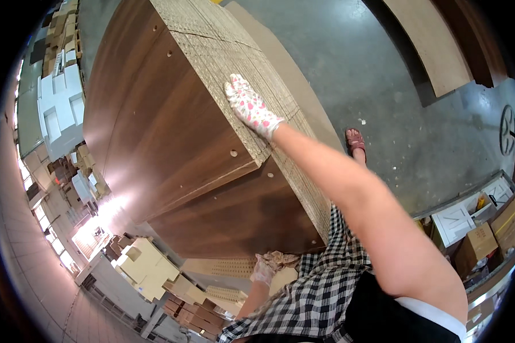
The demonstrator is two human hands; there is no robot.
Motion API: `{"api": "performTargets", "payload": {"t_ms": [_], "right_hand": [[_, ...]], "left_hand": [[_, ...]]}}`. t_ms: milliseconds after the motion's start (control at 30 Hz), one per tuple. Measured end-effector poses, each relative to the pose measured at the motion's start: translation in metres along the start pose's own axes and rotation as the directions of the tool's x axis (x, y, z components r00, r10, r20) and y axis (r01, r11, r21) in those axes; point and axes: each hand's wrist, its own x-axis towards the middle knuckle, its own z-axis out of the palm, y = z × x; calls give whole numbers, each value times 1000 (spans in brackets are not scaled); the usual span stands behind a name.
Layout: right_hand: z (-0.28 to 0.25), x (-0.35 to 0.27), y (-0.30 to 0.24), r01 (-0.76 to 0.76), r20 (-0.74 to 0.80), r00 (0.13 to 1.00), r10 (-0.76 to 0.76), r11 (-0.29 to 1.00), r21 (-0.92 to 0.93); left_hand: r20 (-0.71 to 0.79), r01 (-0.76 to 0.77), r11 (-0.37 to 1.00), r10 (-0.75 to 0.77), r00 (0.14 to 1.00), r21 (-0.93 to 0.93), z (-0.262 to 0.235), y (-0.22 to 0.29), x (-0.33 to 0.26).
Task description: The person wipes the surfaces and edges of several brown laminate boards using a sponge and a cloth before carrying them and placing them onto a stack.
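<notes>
A tall stack of brown wood-grain panels (166,108) fills the middle, its raw chipboard edges (212,48) facing right. Small round holes dot the faces. My right hand (250,107), in a white glove with pink dots, lies flat against these edges, fingers stretched out and holding nothing. Lower down, beside another brown panel (240,214) of the stack, my left hand (262,271) wears a pale glove. Its fingers are closed on a crumpled brownish rag (281,260); some of them are hidden. A black-and-white checked apron (303,303) covers my front.
Grey concrete floor (377,86) spreads to the right, where my sandalled foot (355,140) shows. More boards (435,46) lie at the upper right. Cardboard boxes (475,246) and white panels stand at the lower right. Pallets of white pieces (63,114) line the left.
</notes>
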Motion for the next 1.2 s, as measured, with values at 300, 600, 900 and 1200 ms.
{"api": "performTargets", "payload": {"t_ms": [300, 600, 900, 1200], "right_hand": [[0, -13, -8, -31, -9, 999, 31, 999, -26], [-73, 29, 17, 10, -378, 903, 203, 871, 492], [-4, 29, 22, -188, -176, 964, 199, 979, 75], [11, 28, 23, -266, -409, 883, 232, 963, -29]], "left_hand": [[-12, 0, 994, -1, 1000, -107, -8, -2, 8], [-39, -16, 986, 9, 999, -166, -16, -6, 12], [-64, -4, 987, -6, 998, -162, -7, -4, 13], [-65, 3, 979, -17, 998, -203, 0, -1, 12]]}}
